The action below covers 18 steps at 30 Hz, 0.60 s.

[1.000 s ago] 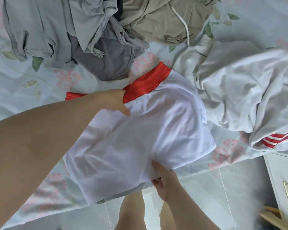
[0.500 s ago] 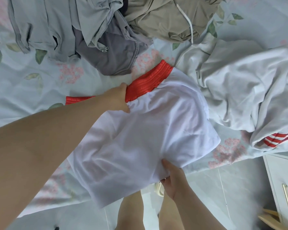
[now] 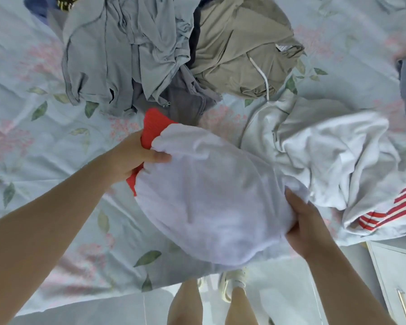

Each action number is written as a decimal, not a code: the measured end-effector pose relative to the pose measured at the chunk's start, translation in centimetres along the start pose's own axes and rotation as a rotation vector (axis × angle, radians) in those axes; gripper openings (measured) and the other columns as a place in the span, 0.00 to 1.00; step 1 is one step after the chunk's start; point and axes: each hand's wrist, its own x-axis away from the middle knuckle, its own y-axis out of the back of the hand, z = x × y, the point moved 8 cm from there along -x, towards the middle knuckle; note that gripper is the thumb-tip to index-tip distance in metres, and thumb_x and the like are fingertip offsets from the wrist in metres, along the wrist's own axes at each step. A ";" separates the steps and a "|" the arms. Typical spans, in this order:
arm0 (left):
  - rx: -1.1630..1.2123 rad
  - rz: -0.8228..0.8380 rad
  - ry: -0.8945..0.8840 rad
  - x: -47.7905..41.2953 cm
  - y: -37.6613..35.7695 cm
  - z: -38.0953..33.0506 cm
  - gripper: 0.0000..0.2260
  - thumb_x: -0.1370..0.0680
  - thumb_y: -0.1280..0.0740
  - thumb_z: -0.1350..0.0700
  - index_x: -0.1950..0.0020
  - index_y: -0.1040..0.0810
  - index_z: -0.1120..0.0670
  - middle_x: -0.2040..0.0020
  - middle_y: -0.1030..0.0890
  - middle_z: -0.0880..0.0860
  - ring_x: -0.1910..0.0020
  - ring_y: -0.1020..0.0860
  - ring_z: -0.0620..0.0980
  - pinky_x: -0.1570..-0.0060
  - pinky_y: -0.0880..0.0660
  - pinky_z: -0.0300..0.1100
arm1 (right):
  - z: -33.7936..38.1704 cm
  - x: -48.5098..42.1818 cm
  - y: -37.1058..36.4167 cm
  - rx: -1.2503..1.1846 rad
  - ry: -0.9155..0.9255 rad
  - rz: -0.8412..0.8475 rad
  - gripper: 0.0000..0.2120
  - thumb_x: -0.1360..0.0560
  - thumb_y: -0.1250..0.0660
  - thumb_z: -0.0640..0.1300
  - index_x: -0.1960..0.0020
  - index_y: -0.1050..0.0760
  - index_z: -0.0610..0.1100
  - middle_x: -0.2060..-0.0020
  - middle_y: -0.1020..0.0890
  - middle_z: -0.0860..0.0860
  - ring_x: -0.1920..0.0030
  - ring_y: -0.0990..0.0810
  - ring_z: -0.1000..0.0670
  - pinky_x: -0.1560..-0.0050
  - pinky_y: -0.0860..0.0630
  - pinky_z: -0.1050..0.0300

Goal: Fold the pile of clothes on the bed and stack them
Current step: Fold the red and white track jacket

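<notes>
**First onlooker:** What is being handled here?

**Second onlooker:** A person at the bedside holds a pair of white shorts (image 3: 209,195) in mid-frame, raised partly off the floral bed sheet (image 3: 33,137). The left hand (image 3: 136,158) is clenched round the bunched red waistband (image 3: 154,127), centre left. The right hand (image 3: 307,221) grasps the white hem at lower right, thumb on top.

**First onlooker:** So which step is this?

**Second onlooker:** By my reading, an early fold of this one garment. The waistband is gathered rather than flat, and the cloth billows between the two grips. Nothing in view reads as a finished stack.

**First onlooker:** And the rest of the pile?

**Second onlooker:** It lies unfolded across the top of the frame. There is a grey-blue garment (image 3: 127,50) at upper left and a dark grey one (image 3: 188,102) just below it. A khaki piece (image 3: 239,43) with a white drawcord sits at top centre. A crumpled white top (image 3: 338,156) with red stripes lies at right, its edge touching the shorts.

**First onlooker:** What does the next move call for?

**Second onlooker:** I would say laying the shorts flat on the bare sheet at lower left, spreading the waistband and bringing one half over the other. The thin cloth looks likely to slump, so both grips should hold it taut until it is down.
</notes>
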 end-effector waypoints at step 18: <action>-0.014 -0.460 0.518 13.2 0.9 21.0 0.13 0.26 0.29 0.59 0.44 0.21 0.63 0.59 0.18 0.56 0.61 0.21 0.51 0.62 0.28 0.38 | -6.1 -1.8 1.7 0.871 -0.149 0.086 0.09 0.25 0.32 0.49 0.50 0.22 0.44 0.55 0.17 0.50 0.52 0.20 0.49 0.51 0.26 0.54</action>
